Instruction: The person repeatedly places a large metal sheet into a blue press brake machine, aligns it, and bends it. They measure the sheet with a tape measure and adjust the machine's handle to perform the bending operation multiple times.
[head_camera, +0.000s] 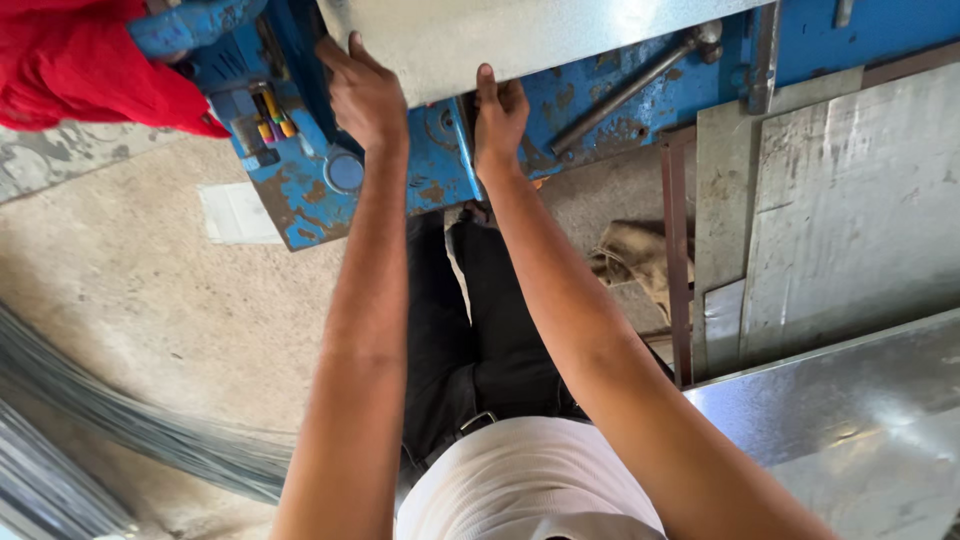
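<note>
The person stands at a worn blue machine (400, 180) and both hands are on a sheet of galvanised metal (500, 35) that lies across its top. The left hand (365, 95) lies over the sheet's near edge towards its left corner, fingers curled over the rim, so its grip is closed on the sheet. The right hand (498, 115) presses against the same edge a little to the right, thumb up on the face and fingers folded below; it too appears to clasp the edge, though the fingers are partly hidden.

Judging by this, the sheet is already placed on the machine and is being held or steadied there. It looks flat, with no bend or cut showing in the visible part, so the working of it seems not yet done.

A long lever (630, 85) rests untouched on the machine's face. More metal sheets (850, 220) lean at the right, and another person's red sleeve (80, 60) shows at the upper left.
</note>
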